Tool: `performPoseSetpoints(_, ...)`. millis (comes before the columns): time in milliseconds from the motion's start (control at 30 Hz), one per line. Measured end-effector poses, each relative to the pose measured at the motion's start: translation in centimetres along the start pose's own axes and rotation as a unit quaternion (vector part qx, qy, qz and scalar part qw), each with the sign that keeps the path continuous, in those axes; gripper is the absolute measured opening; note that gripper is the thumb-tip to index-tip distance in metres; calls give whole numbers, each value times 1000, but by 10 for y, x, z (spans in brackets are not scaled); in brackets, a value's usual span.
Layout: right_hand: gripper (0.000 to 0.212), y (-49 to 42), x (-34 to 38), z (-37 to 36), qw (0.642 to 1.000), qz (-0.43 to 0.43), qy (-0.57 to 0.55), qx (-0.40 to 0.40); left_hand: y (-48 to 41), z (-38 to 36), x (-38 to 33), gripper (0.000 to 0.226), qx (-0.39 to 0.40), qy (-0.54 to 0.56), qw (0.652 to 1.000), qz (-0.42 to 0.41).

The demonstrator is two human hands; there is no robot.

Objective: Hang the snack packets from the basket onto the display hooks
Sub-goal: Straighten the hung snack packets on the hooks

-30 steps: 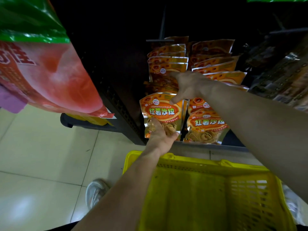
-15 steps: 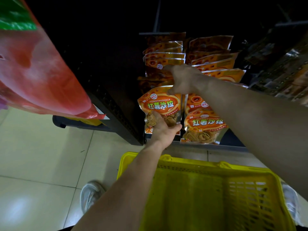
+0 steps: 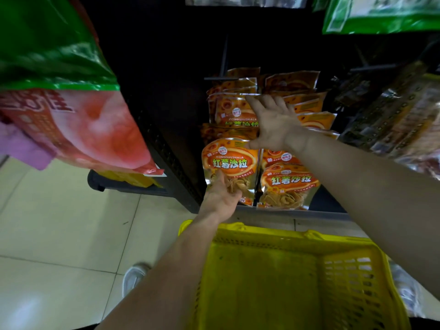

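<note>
From the head camera, the left hand (image 3: 222, 197) pinches the bottom of the front orange snack packet (image 3: 229, 163), its grip clamped on the clear lower part. That packet hangs on the rack above the far rim of the yellow basket (image 3: 266, 236). The right hand (image 3: 273, 125) spreads open, fingers apart, above it, thumb touching the packet's top edge, palm over the upper packets (image 3: 229, 110).

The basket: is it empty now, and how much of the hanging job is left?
The basket shows no packets inside. Many packets already hang in rows. The left hand holds the bottom of one packet; the right hand is spread above it. This looks like the last one.
</note>
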State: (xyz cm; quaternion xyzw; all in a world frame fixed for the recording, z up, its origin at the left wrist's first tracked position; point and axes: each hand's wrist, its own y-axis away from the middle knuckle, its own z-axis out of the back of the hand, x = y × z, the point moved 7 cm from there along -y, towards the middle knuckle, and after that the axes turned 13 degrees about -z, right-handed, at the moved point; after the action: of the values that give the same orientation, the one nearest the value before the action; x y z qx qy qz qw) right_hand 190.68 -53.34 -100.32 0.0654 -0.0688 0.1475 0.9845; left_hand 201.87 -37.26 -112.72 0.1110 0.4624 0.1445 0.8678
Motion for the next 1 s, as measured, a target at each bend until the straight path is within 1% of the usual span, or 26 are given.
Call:
performPoseSetpoints(67, 118, 16, -12, 8, 1000, -15, 2, -2, 7, 4, -8, 74, 1, -7, 1000, -8)
performPoseSetpoints(167, 103, 46, -39, 17, 998, -43, -37, -15, 20, 4, -25, 73, 11, -19, 999, -24)
performPoseSetpoints(200, 98, 56, -52, 19, 997, -52, -51, -22, 23, 1, -31, 67, 18, -18, 999, -31)
performPoseSetpoints(267, 88, 77, -76, 20, 995, -65, -72, -32, 30, -12, -41, 47, 40, -14, 998, -46)
performPoseSetpoints(300, 87, 85, -89, 17, 994, -73, -77, -26, 33, -21, -46, 39, 58, -13, 997, -50)
performPoseSetpoints(367, 91, 97, -108, 9, 993, -90, -71, -4, 35, -43, -55, 34, 95, -20, 993, -61)
performPoseSetpoints(467, 104, 101, -124, -1, 995, -87, -39, 17, 34, -77, -65, 45, 138, -35, 987, -77)
performPoseSetpoints(567, 123, 91, -123, -11, 997, -56, 19, 41, 29, -102, -66, 57, 148, -19, 987, -67)
performPoseSetpoints(667, 137, 73, -115, -18, 997, -26, 68, 32, 20, -120, -62, 65, 154, -5, 986, -57)
performPoseSetpoints(733, 144, 58, -112, -21, 996, -23, 82, 20, 13, -126, -58, 70, 159, -10, 986, -57)
performPoseSetpoints(867, 153, 30, -114, -32, 994, -35, 82, 67, 9, -131, -53, 79, 173, -69, 980, -71)
performPoseSetpoints(933, 154, 22, -117, -36, 993, -35, 81, 78, 10, -132, -50, 80, 181, -91, 977, -72)
performPoseSetpoints(1000, 151, 19, -118, -39, 993, -31, 78, 78, 10, -134, -48, 80, 191, -89, 976, -63)
